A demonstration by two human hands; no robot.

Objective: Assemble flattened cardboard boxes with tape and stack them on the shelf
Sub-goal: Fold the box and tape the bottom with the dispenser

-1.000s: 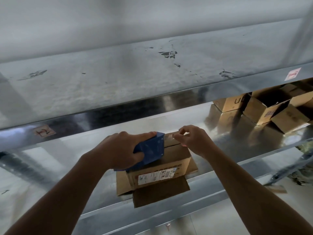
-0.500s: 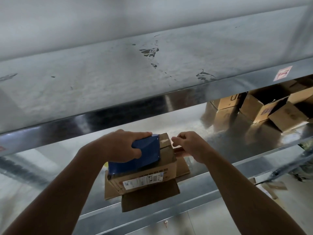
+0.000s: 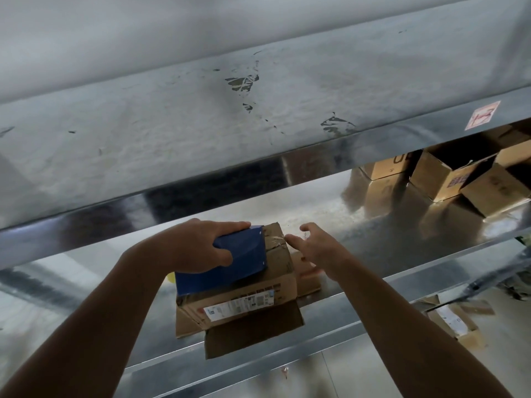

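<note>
As the left hand (image 3: 198, 245) grips the tape dispenser (image 3: 230, 265), the right hand (image 3: 319, 251) spreads open. It maybe touches the cardboard box (image 3: 258, 294).

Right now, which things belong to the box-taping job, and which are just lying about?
In use: left hand, blue tape dispenser, cardboard box, right hand, shelf.
Lying about: other boxes far right, cardboard pieces on the floor, pink label.
</note>
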